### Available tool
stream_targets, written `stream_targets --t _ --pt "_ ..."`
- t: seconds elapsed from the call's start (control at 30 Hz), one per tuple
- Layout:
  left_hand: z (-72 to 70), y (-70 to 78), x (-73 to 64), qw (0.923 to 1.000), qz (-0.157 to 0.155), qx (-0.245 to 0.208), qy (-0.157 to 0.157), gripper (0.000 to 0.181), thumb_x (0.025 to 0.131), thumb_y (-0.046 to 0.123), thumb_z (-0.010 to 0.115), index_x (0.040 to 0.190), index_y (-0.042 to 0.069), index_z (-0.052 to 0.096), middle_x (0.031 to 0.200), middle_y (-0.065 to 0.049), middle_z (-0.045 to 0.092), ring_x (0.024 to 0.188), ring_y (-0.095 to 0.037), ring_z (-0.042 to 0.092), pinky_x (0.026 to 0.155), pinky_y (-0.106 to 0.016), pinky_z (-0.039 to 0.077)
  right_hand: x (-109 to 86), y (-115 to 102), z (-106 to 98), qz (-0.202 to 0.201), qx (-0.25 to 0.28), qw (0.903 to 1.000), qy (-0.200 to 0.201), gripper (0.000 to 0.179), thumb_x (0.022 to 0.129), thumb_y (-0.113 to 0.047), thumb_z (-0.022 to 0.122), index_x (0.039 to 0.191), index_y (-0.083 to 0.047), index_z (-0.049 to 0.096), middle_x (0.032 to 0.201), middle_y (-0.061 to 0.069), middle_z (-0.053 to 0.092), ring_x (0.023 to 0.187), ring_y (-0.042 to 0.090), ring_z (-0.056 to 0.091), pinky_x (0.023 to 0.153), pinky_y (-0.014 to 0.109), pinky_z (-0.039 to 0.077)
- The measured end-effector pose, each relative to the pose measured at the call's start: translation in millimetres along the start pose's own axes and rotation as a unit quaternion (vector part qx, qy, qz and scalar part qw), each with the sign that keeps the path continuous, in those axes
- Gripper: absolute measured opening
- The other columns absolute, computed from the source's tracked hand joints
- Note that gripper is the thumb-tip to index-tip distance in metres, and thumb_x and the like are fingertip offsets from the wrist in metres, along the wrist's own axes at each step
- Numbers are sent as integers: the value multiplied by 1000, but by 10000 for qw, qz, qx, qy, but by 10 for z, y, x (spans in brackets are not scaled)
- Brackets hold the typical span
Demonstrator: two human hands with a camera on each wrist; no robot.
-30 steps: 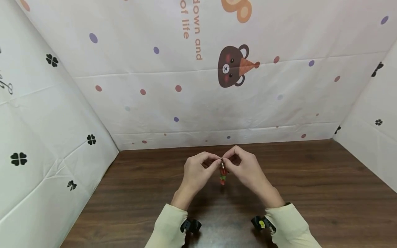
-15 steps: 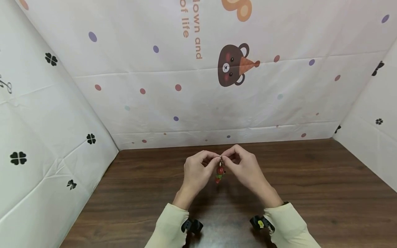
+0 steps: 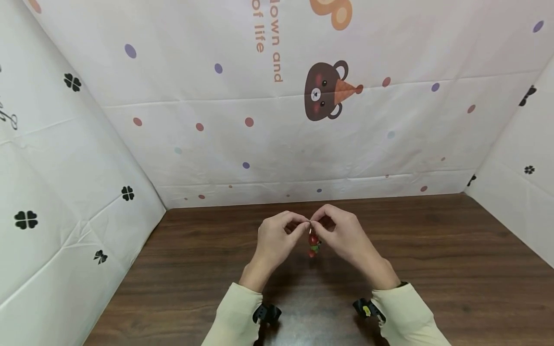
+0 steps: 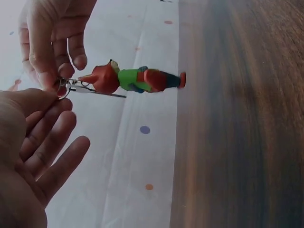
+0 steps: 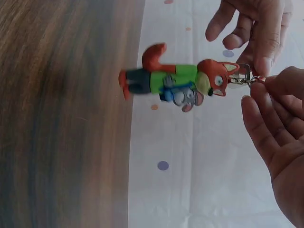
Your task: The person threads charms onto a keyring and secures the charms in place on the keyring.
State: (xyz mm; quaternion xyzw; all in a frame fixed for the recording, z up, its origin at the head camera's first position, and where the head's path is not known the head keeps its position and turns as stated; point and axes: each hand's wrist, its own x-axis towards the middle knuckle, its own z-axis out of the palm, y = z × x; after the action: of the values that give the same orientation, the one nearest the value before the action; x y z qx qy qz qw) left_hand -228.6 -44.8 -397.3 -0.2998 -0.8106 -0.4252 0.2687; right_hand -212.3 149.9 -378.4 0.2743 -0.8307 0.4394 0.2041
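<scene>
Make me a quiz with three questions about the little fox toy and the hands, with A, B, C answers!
1. Where is the fox keychain?
A. flat on the table
B. hanging in the air between both hands
C. stuck on the wall

2. What colour is the fox's shirt?
A. green
B. yellow
C. purple

3. What is the left hand doing?
A. lying flat on the table
B. pinching the metal ring
C. making an empty fist

Answers:
1 B, it dangles above the wooden table, below the fingertips of both hands.
2 A, the right wrist view shows a green shirt.
3 B, its fingertips meet the right hand at the ring.
</scene>
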Motion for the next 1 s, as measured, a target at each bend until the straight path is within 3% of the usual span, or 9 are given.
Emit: stream_targets --t 0.13,0.37,0.53,0.63,0.83,0.9,1.0 --pt "13 7 -5 9998 82 83 166 7 97 17 81 97 10 81 89 2 77 69 -8 69 63 -23 57 3 11 18 -133 -186 9993 279 14 96 4 76 97 -9 71 90 -4 69 75 9 69 65 33 60" --pt "45 21 -4 9979 -88 -381 522 5 97 12 80 97 7 81 90 0 77 71 -9 71 66 -23 59 5 6 41 461 157 9973 549 9 99 -2 75 100 -11 73 95 -1 74 81 12 72 70 28 59" --pt "40 14 5 9961 -36 -668 578 6 96 11 81 99 6 81 90 -1 77 70 -9 71 64 -24 59 9 2 22 538 314 9962 609 6 100 -4 75 101 -9 73 98 1 75 85 15 72 75 27 59" --pt "28 13 3 9980 -1 -474 426 6 96 11 82 100 6 81 91 -1 77 71 -9 70 65 -23 59 5 -3 5 341 28 9982 498 9 98 -2 76 100 -10 73 95 -2 73 83 12 71 73 27 59" --pt "9 15 3 9993 211 258 160 7 96 17 83 98 10 83 90 2 77 69 -8 69 64 -22 57 7 0 -2 -476 -520 9972 267 21 91 11 78 97 -8 70 93 -1 70 79 12 69 69 31 60" --pt "8 18 2 9990 246 342 178 8 96 17 82 97 10 82 90 2 77 69 -8 69 63 -23 57 7 1 9 -496 -529 9969 296 21 91 10 78 97 -8 71 93 -1 70 79 12 68 69 31 60" --pt "14 20 -4 9988 258 251 334 9 96 17 83 96 9 81 89 1 77 69 -9 70 63 -24 58 2 3 29 -162 -255 9989 367 17 94 5 78 98 -10 72 95 0 73 79 11 69 69 29 59"
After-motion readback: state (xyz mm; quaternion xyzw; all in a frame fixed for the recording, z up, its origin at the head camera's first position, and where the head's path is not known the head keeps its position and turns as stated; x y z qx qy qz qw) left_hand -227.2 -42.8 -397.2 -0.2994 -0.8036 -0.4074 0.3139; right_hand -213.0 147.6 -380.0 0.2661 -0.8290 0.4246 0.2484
